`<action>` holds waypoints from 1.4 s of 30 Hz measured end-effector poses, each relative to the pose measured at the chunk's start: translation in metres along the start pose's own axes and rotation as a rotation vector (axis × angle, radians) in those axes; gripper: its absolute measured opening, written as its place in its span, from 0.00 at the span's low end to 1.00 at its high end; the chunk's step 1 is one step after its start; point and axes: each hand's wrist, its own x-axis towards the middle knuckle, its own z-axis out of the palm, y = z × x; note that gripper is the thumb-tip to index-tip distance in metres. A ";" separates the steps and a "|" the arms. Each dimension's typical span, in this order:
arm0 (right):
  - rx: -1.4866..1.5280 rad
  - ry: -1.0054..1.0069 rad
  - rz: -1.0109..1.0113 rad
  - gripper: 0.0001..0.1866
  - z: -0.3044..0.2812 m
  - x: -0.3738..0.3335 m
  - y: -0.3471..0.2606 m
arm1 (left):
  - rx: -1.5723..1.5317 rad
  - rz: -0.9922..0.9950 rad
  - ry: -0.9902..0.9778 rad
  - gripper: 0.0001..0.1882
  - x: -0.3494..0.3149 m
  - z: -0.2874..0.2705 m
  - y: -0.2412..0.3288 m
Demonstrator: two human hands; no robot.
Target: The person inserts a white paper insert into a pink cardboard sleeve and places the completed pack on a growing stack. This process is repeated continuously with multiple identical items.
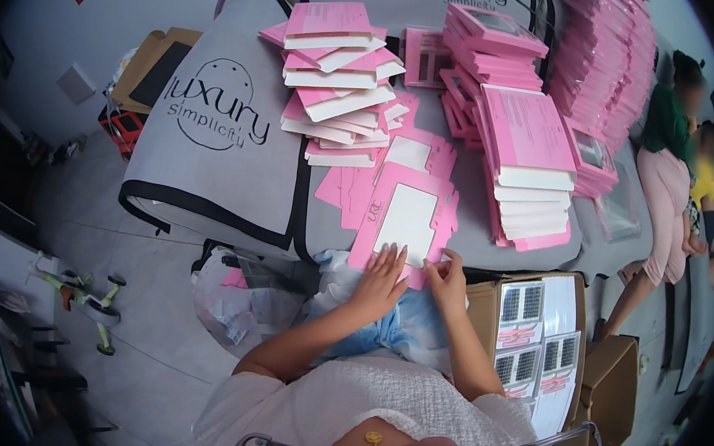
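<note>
A flat pink cardboard box blank (367, 239) with a white rectangular panel lies near the front edge of the grey-covered surface, over other flat pink blanks (339, 189). My left hand (381, 283) rests on its near end with fingers stretched out across the white panel and pink border. At the near right corner, my right hand (447, 283) has thumb and fingers bent together on the blank's edge. Folded pink boxes with white sides form a leaning stack (336, 77) beyond on the left. Another stack of pink boxes (529, 145) stands to the right.
Tall wrapped pink stacks (600, 66) rise at the far right. Below the edge, an open carton (484, 319) holds packs with dark panels, beside another carton (610, 385). A clear plastic bag (240, 302) sits at left, a small tricycle (82, 305) farther off. People stand at right.
</note>
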 end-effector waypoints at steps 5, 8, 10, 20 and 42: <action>-0.369 0.236 -0.127 0.35 0.008 0.000 -0.007 | -0.404 -0.099 0.058 0.30 -0.007 -0.001 0.009; -0.352 0.145 0.037 0.38 0.013 0.011 0.009 | -0.286 -0.114 0.149 0.30 0.003 -0.005 0.004; -0.181 0.137 0.023 0.35 0.013 0.006 -0.003 | -0.368 -0.172 0.142 0.30 0.007 -0.006 0.003; -0.396 0.039 -1.114 0.22 -0.010 -0.025 -0.134 | -1.649 -0.049 0.339 0.30 0.021 -0.108 0.066; -0.218 0.009 -0.670 0.40 0.008 -0.045 -0.087 | -2.025 -0.534 0.558 0.23 0.006 -0.062 0.054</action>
